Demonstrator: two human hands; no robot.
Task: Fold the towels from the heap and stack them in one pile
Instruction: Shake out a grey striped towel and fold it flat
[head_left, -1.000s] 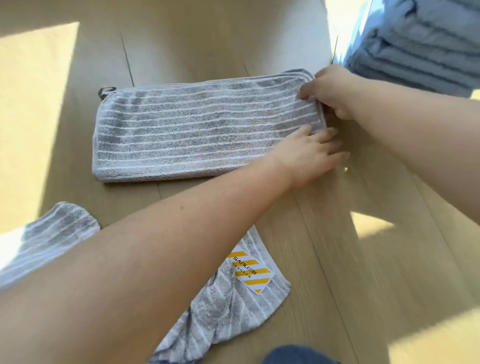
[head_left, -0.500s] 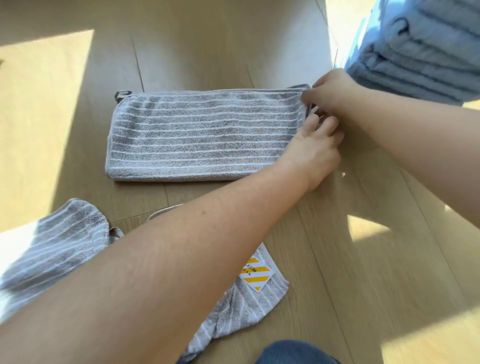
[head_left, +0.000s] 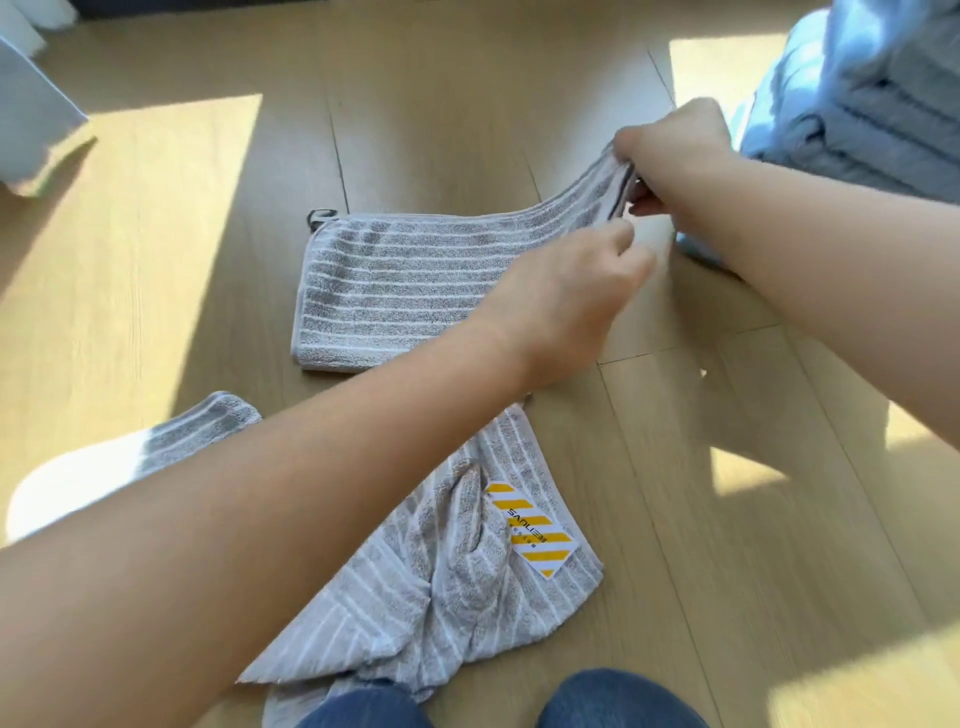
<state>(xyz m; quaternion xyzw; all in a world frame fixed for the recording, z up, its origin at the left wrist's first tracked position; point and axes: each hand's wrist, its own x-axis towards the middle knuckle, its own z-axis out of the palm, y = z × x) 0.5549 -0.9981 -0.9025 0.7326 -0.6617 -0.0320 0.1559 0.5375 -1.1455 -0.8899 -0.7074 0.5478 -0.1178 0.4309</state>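
- Right hand (head_left: 670, 140): fingers clamped on the towel's (head_left: 405, 280) right end, raised off the floor (head_left: 727, 519); left end lies flat.
- Left hand (head_left: 561, 296): fingers curled at the near corner; we cannot tell whether they grip.
- Risk, as we judge: an uneven lift skews the fold; layers may slip apart.

Two hands (head_left: 561, 296) (head_left: 670, 137), one folded towel (head_left: 405, 291), one heap (head_left: 467, 587)

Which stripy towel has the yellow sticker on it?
The crumpled towel nearest the knees; its yellow-striped label shows. The folded towel farther off shows none.
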